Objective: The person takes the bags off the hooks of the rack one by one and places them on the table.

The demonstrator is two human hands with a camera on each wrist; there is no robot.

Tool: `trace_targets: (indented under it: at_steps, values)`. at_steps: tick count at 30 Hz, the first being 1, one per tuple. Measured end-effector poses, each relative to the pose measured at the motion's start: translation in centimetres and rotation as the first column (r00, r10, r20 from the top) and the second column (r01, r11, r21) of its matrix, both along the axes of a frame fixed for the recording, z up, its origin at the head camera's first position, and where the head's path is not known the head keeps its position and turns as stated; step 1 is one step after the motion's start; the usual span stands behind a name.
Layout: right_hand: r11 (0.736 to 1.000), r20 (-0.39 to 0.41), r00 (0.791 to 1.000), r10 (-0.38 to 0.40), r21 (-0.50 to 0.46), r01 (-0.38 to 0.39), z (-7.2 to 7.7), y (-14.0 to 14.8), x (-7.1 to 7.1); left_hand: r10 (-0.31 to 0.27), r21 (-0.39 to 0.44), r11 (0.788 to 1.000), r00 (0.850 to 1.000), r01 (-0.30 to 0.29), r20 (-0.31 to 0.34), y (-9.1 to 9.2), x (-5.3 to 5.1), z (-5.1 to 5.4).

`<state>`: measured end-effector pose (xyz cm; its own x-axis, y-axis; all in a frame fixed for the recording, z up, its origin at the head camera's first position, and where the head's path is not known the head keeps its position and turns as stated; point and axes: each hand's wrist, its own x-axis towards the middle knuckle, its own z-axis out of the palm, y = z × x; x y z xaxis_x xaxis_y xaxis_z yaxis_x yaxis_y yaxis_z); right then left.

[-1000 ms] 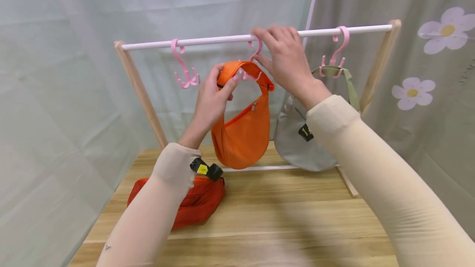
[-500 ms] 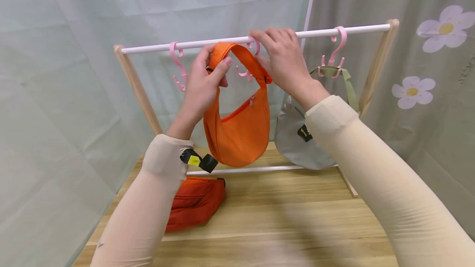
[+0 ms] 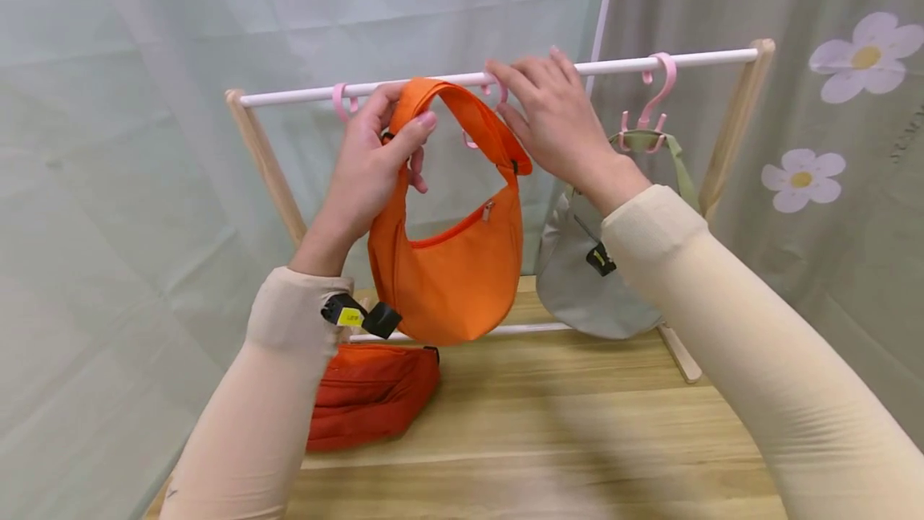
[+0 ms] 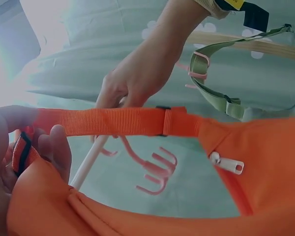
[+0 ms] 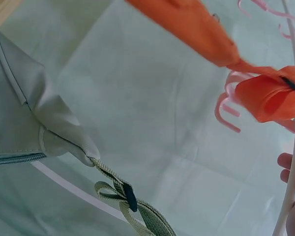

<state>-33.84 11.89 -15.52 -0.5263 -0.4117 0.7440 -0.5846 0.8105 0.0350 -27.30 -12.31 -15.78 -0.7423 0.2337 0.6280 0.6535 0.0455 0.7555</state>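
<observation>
My left hand [image 3: 364, 171] grips the strap of an orange shoulder bag [image 3: 462, 283], thumb in front, and holds the bag up before the rack. My right hand [image 3: 559, 123] is at the white rail [image 3: 303, 95], its fingers and thumb around the top of the middle pink hook. That hook [image 4: 157, 169] shows its prongs behind the orange strap in the left wrist view. In the right wrist view, part of the orange strap overlaps the pink prongs [image 5: 228, 105]; I cannot tell whether they touch.
A grey bag [image 3: 592, 295] hangs by its green strap from the right pink hook [image 3: 665, 87]. The left pink hook [image 3: 339, 103] is mostly behind my left hand. On the wooden table [image 3: 541, 440] lies a red bag [image 3: 382, 392], partly covered by my left forearm.
My left hand has moved left and up with the orange bag's strap, now covering most of the left hook. My right hand has stayed at the middle hook.
</observation>
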Motion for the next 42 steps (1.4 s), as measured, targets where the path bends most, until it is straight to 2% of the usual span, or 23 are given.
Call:
trace_targets:
  at_steps: [3, 6, 9, 11, 14, 16, 17, 19, 23, 27, 29, 30, 32, 33, 35, 37, 38, 39, 41, 42]
  values:
    - [1.0, 0.001, 1.0, 0.003, -0.001, -0.003, -0.1, 0.4, 0.0, -0.012, -0.008, 1.0, 1.0, 0.012, 0.011, -0.1, 0.1, 0.0]
    - [0.999, -0.014, 1.0, 0.018, -0.031, -0.018, -0.5, 1.0, 0.1, -0.01, -0.05, 0.999, 1.0, 0.011, 0.02, -0.1, 0.1, -0.2]
    - [0.993, -0.049, 0.996, 0.07, -0.094, -0.075, -1.2, 1.9, 0.5, -0.012, -0.092, 0.996, 1.0, 0.014, 0.025, -0.1, 0.0, -0.5]
    - [0.98, -0.108, 0.986, 0.13, -0.138, -0.145, -2.0, 2.5, 0.9, -0.016, -0.113, 0.993, 1.0, 0.018, 0.025, -0.1, -0.1, -0.6]
    - [0.955, -0.214, 0.955, 0.205, -0.169, -0.243, -3.7, 3.1, 1.5, -0.024, -0.136, 0.99, 0.999, 0.027, 0.025, -0.2, -0.1, -0.7]
    - [0.94, -0.257, 0.936, 0.24, -0.178, -0.29, -5.0, 3.3, 2.0, -0.03, -0.142, 0.989, 0.999, 0.033, 0.022, -0.3, -0.2, -0.8]
    - [0.934, -0.256, 0.934, 0.251, -0.188, -0.303, -5.6, 3.3, 2.2, -0.035, -0.143, 0.989, 0.999, 0.037, 0.021, -0.3, -0.3, -0.8]
    - [0.924, -0.213, 0.937, 0.277, -0.21, -0.32, -7.1, 3.2, 2.5, -0.04, -0.146, 0.988, 0.999, 0.042, 0.02, -0.5, -0.3, -0.8]
    - [0.898, -0.06, 0.946, 0.318, -0.299, -0.321, -10.3, 2.7, 3.2, -0.044, -0.158, 0.986, 0.999, 0.047, 0.023, -0.7, -0.4, -0.9]
    - [0.857, 0.079, 0.934, 0.348, -0.431, -0.283, -13.1, 2.1, 3.8, -0.052, -0.206, 0.977, 0.998, 0.057, 0.033, -0.7, -0.3, -1.0]
    - [0.819, 0.152, 0.914, 0.376, -0.516, -0.251, -14.0, 1.7, 4.0, -0.062, -0.23, 0.971, 0.997, 0.069, 0.038, -0.6, -0.2, -1.0]
    - [0.795, 0.197, 0.896, 0.398, -0.562, -0.229, -14.4, 1.5, 4.1, -0.068, -0.241, 0.968, 0.997, 0.075, 0.038, -0.6, -0.2, -1.1]
    - [0.743, 0.294, 0.842, 0.453, -0.646, -0.175, -15.0, 1.3, 4.2, -0.08, -0.255, 0.963, 0.996, 0.086, 0.036, -0.4, -0.2, -1.2]
    - [0.725, 0.344, 0.807, 0.48, -0.674, -0.143, -15.2, 1.2, 4.2, -0.086, -0.258, 0.962, 0.996, 0.092, 0.032, -0.4, -0.3, -1.3]
    - [0.699, 0.425, 0.738, 0.524, -0.71, -0.088, -15.4, 1.2, 4.0, -0.099, -0.266, 0.958, 0.995, 0.103, 0.027, -0.3, -0.4, -1.5]
    - [0.689, 0.471, 0.688, 0.552, -0.723, -0.058, -15.5, 1.4, 3.9, -0.098, -0.284, 0.953, 0.995, 0.101, 0.028, -0.4, -0.4, -1.8]
    - [0.687, 0.479, 0.676, 0.56, -0.725, -0.055, -15.5, 1.6, 3.8, -0.091, -0.298, 0.95, 0.996, 0.095, 0.026, -0.5, -0.5, -2.0]
    - [0.685, 0.481, 0.674, 0.561, -0.727, -0.051, -15.5, 1.8, 3.8, -0.078, -0.315, 0.946, 0.997, 0.082, 0.025, -0.7, -0.6, -2.2]
    - [0.664, 0.454, 0.686, 0.568, -0.746, -0.056, -15.2, 2.4, 3.8, -0.047, -0.34, 0.939, 0.998, 0.055, 0.032, -1.3, -0.9, -2.8]
    - [0.645, 0.435, 0.69, 0.578, -0.762, -0.06, -15.0, 2.8, 3.9, -0.029, -0.348, 0.937, 0.999, 0.039, 0.034, -1.7, -1.1, -3.1]
